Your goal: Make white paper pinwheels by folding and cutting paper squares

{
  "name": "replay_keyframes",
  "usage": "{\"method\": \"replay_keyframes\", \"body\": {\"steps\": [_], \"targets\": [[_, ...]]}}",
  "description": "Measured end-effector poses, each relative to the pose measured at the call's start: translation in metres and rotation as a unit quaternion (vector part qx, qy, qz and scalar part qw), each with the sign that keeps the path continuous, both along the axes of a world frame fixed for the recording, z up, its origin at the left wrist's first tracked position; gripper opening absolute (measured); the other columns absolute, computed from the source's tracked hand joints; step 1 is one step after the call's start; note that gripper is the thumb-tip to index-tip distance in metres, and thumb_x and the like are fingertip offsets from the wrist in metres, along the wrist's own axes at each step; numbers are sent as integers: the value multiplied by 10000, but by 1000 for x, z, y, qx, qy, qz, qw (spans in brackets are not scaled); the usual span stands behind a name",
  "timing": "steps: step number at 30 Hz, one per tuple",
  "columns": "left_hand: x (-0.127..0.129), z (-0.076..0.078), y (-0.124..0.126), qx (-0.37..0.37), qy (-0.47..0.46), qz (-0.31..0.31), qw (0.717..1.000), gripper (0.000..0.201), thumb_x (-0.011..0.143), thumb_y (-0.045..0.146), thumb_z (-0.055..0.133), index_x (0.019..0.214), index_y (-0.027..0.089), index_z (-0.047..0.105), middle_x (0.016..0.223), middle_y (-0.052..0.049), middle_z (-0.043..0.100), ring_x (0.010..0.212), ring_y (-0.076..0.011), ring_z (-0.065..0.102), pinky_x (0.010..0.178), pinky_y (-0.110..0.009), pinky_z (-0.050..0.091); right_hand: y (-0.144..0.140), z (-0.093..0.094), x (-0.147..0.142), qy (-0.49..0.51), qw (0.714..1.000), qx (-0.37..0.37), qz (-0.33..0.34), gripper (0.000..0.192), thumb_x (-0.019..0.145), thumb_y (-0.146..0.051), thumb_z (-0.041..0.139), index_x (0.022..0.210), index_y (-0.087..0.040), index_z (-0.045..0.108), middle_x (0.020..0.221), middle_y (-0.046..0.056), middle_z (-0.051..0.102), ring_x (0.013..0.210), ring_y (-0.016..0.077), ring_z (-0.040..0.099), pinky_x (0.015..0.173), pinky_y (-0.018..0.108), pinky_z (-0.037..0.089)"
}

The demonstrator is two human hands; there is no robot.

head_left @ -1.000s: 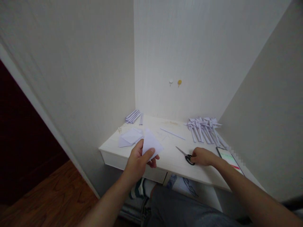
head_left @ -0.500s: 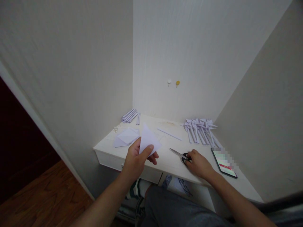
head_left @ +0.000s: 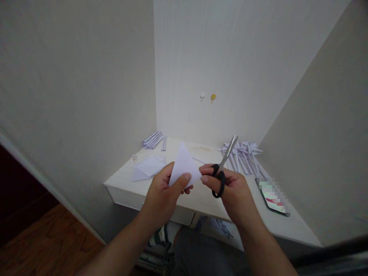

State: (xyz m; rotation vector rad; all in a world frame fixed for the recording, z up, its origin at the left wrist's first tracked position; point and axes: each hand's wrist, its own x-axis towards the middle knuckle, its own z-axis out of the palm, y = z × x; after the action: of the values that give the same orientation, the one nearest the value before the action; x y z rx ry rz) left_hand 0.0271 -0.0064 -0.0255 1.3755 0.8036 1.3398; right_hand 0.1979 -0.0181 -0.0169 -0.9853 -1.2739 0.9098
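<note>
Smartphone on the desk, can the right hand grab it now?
Probably not straight away: the right hand has scissors in it, though nothing seems to block its way to the smartphone.

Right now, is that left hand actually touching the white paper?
Touching. The head view shows the left hand gripping the white paper, its thumb lying across the paper's face.

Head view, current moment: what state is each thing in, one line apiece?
Paper piece, pinched in the left hand
Scissors, raised in the right hand, blades nearly closed
Phone, lying flat, screen lit
Paper sheets, overlapping in a loose pile
Paper rolls, lying bunched together
Paper pinwheels, lying in a crowded row
Drawer, appears shut
</note>
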Motion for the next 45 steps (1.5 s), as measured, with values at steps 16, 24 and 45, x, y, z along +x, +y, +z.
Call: {"method": "replay_keyframes", "body": {"steps": [16, 24, 45], "targets": [[-5, 5, 6, -76, 14, -182, 980, 198, 732, 352, 807, 825, 180, 783, 752, -57, 742, 639, -173, 629, 565, -253, 488, -17, -7, 0, 162, 975, -107, 108, 128, 610, -287, 779, 579, -184, 710, 745, 35, 652, 665, 165, 527, 626, 298, 442], [-10, 10, 10, -47, -6, -159, 986, 159, 725, 328, 804, 738, 174, 765, 667, -41, 708, 575, -146, 600, 533, -232, 477, -27, -8, 11, 78, 991, -79, 75, 120, 681, -305, 768, 664, -188, 755, 729, 31, 686, 681, 168, 587, 646, 290, 460], [-32, 44, -25, -16, 8, -7, 1000, 173, 682, 323, 824, 770, 177, 797, 710, -44, 749, 539, -164, 626, 467, -231, 458, -57, -6, 19, -275, 960, -53, 19, 126, 679, -292, 848, 710, -236, 740, 658, -31, 531, 605, 140, 437, 550, 269, 341]]}}
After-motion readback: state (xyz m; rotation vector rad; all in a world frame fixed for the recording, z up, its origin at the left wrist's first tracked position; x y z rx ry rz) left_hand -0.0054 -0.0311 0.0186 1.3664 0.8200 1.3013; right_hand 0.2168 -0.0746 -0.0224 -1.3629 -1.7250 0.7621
